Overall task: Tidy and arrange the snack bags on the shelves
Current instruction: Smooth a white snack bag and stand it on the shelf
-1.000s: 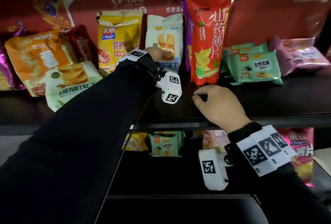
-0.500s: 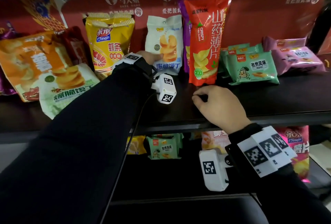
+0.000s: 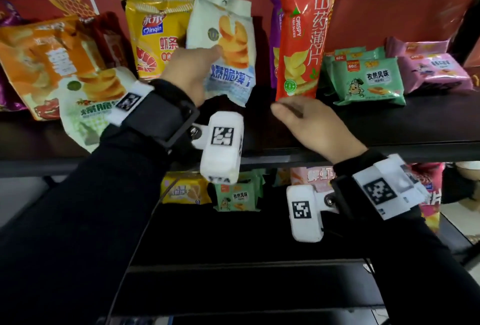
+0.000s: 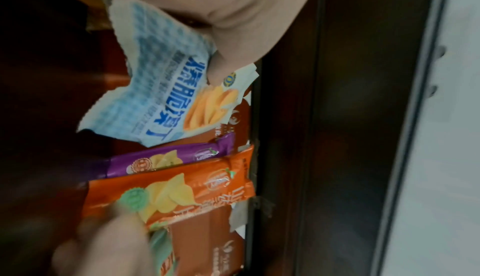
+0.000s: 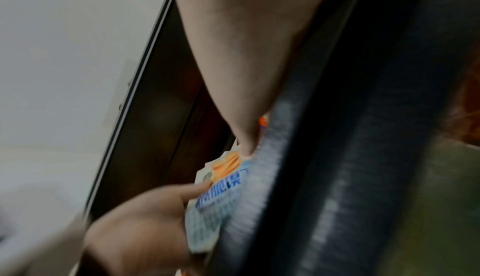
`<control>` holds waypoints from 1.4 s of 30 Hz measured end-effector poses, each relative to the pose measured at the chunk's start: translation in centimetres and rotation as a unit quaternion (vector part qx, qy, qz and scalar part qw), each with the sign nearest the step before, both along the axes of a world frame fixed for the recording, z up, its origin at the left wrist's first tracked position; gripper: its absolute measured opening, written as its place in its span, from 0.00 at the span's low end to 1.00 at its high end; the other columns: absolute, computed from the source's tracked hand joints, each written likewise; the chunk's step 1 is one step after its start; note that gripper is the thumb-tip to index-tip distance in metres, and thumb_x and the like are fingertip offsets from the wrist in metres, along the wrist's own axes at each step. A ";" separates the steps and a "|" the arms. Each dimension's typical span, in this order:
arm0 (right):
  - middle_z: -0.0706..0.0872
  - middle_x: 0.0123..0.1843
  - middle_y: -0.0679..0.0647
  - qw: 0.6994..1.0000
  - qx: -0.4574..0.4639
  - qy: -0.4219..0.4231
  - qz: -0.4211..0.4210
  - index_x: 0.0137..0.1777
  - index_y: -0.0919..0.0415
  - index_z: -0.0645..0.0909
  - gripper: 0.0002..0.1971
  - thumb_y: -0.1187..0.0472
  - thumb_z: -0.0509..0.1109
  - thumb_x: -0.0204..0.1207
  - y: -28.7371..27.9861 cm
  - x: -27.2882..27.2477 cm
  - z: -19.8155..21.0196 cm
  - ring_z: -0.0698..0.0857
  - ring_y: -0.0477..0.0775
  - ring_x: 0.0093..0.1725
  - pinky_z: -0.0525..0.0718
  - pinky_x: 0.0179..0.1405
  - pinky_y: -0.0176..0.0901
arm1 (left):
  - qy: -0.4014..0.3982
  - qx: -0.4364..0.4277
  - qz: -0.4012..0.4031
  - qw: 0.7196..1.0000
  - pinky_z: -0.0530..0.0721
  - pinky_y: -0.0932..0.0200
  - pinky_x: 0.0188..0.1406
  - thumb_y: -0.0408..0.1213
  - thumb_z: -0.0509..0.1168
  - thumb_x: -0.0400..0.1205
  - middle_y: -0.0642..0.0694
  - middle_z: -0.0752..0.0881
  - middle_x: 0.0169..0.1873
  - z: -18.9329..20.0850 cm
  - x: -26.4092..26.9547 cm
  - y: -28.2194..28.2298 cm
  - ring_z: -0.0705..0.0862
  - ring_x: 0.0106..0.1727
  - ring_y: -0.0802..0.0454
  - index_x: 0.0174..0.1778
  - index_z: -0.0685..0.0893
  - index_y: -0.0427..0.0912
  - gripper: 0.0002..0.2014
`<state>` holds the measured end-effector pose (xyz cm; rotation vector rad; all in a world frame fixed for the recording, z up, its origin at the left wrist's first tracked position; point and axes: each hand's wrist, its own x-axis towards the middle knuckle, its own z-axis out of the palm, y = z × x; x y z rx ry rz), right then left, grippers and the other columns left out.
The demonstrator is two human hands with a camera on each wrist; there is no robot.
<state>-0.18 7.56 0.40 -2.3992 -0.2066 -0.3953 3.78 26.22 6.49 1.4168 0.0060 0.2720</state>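
My left hand point(image 3: 193, 73) grips a white and blue chip bag point(image 3: 224, 47) and holds it lifted off the upper shelf point(image 3: 389, 127), tilted, with the thumb across its front. The left wrist view shows the same white and blue chip bag point(image 4: 158, 87) pinched at its edge. My right hand point(image 3: 309, 119) rests on the shelf with fingers curled, its fingertips touching the bottom edge of a tall red yam-chip bag point(image 3: 304, 31) that stands upright. A purple bag point(image 3: 271, 26) stands behind the red one. A yellow shrimp-stick bag point(image 3: 153, 34) leans to the left.
Orange and green-white bags point(image 3: 52, 65) lie slumped at the shelf's left. Green packets point(image 3: 368, 80) and pink packets point(image 3: 433, 73) lie flat on the right. A lower shelf holds a yellow pack point(image 3: 181, 189), a green pack point(image 3: 237, 197) and pink bags point(image 3: 431, 195).
My left hand has lifted the white and blue bag off the shelf and pulled it toward me. The right hand stays at the red bag's base. The head view has moved closer.
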 end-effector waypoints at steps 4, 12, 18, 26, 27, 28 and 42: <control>0.85 0.63 0.49 0.945 0.296 0.089 0.108 0.70 0.49 0.73 0.29 0.31 0.51 0.79 3.3 -0.1 1.6 0.88 0.47 0.55 0.82 0.57 0.43 | -0.036 -0.017 -0.018 0.999 0.89 0.53 0.50 0.41 0.68 0.83 0.46 0.91 0.48 -2.0 -2.3 0.3 0.91 0.47 0.51 0.55 0.83 0.40 0.10; 0.91 0.51 0.53 0.935 0.341 -0.044 0.082 0.52 0.53 0.84 0.14 0.46 0.61 0.83 5.9 0.3 0.9 0.89 0.46 0.47 0.84 0.41 0.39 | -0.198 0.182 0.010 0.963 0.70 0.85 0.51 0.47 0.58 0.87 0.63 0.80 0.58 -5.2 -3.3 0.6 0.76 0.51 0.86 0.72 0.69 0.47 0.18; 0.88 0.59 0.45 0.926 0.353 -0.033 0.128 0.64 0.50 0.79 0.14 0.48 0.63 0.82 5.4 0.4 0.4 0.86 0.41 0.59 0.84 0.61 0.38 | -0.194 0.205 -0.017 0.959 0.76 0.60 0.70 0.48 0.57 0.87 0.51 0.82 0.66 -6.1 -3.1 1.2 0.80 0.66 0.61 0.74 0.73 0.43 0.21; 0.86 0.65 0.53 0.888 0.422 -0.043 0.179 0.67 0.52 0.76 0.13 0.60 0.65 0.83 4.9 -0.3 0.3 0.85 0.51 0.64 0.82 0.67 0.50 | -0.094 0.081 -0.081 0.989 0.86 0.68 0.44 0.54 0.67 0.80 0.59 0.92 0.43 -4.6 -3.1 0.5 0.90 0.47 0.63 0.53 0.85 0.51 0.13; 0.87 0.63 0.53 0.877 0.438 -0.018 0.198 0.63 0.49 0.78 0.10 0.58 0.65 0.83 4.9 -0.4 0.6 0.86 0.51 0.63 0.83 0.65 0.50 | -0.100 0.056 -0.071 0.991 0.85 0.70 0.39 0.49 0.69 0.80 0.57 0.92 0.40 -4.6 -3.2 0.3 0.90 0.44 0.62 0.51 0.85 0.49 0.09; 0.88 0.62 0.52 0.869 0.448 0.003 0.209 0.62 0.48 0.79 0.09 0.55 0.64 0.83 4.9 -0.4 0.7 0.86 0.50 0.62 0.84 0.65 0.50 | -0.107 0.045 -0.063 0.991 0.85 0.69 0.39 0.46 0.70 0.80 0.55 0.92 0.40 -4.6 -3.2 0.1 0.90 0.44 0.61 0.52 0.85 0.47 0.08; 0.90 0.59 0.56 0.825 0.526 0.027 0.203 0.65 0.59 0.80 0.18 0.50 0.67 0.81 5.5 0.0 3.1 0.89 0.54 0.57 0.87 0.58 0.51 | -0.133 0.017 -0.050 0.990 0.89 0.52 0.47 0.44 0.72 0.79 0.56 0.92 0.37 -2.5 -3.3 0.0 0.90 0.44 0.53 0.42 0.85 0.51 0.03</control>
